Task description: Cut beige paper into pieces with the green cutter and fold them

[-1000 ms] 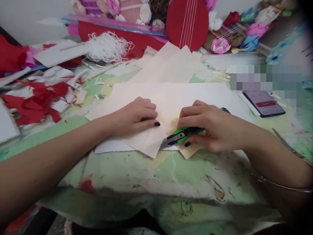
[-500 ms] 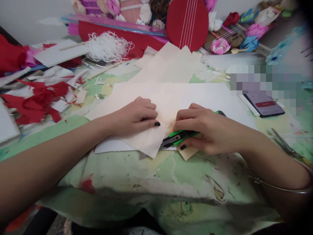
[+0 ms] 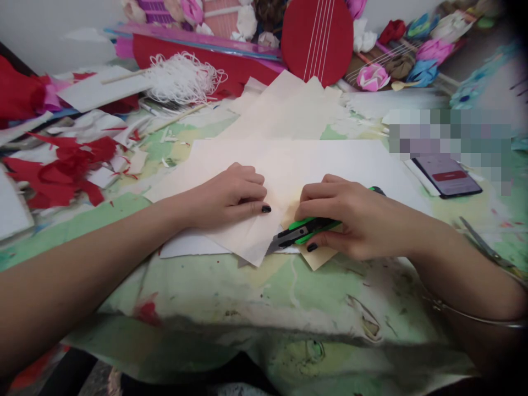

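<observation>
My left hand (image 3: pixel 231 197) lies on a cream sheet of paper (image 3: pixel 249 239), its fingers curled under and the thumb laid along the paper. In my right hand (image 3: pixel 355 217) is a green and black utility knife (image 3: pixel 303 230) with the blade out, pointing left and down. The blade tip lies at the right edge of the cream paper, near its front corner. Under the right thumb shows a smaller tan paper piece (image 3: pixel 317 256). Beneath these lies a larger white sheet (image 3: pixel 355 157).
Scissors (image 3: pixel 482 242) and a phone (image 3: pixel 449 176) lie to the right. Red and white scraps (image 3: pixel 61 170) cover the left side. White string (image 3: pixel 181 80) sits farther back, left of a red oval piece (image 3: pixel 317 44). More cream paper (image 3: pixel 284 110) lies behind my hands.
The right hand and the utility knife have shifted slightly to the right, and the blade's tip shows more plainly. My left hand stays in place on the paper.
</observation>
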Demonstrator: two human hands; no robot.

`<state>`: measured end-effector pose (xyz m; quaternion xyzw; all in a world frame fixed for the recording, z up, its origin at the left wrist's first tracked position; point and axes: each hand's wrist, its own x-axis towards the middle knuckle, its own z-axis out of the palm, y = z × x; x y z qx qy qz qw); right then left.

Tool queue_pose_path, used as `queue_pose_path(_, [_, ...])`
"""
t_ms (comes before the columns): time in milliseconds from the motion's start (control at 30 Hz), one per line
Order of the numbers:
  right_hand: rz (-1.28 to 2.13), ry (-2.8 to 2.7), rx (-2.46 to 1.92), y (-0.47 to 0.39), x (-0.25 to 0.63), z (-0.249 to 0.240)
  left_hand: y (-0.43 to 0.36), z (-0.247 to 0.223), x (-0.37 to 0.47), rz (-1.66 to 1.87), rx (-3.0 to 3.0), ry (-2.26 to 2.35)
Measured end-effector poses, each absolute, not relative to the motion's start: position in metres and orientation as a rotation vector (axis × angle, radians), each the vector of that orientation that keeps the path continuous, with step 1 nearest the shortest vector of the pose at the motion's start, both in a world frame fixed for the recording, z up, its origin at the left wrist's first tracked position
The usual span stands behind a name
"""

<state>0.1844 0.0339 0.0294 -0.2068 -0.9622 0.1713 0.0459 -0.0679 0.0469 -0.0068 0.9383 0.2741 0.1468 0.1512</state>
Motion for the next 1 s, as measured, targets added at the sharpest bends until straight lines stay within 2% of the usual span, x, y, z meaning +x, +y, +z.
queue_pose_path(1000, [0.557,-2.988,-0.610,0.027,0.179,0.029,0.046,-0.006,-0.067,0.408,2.705,0.806])
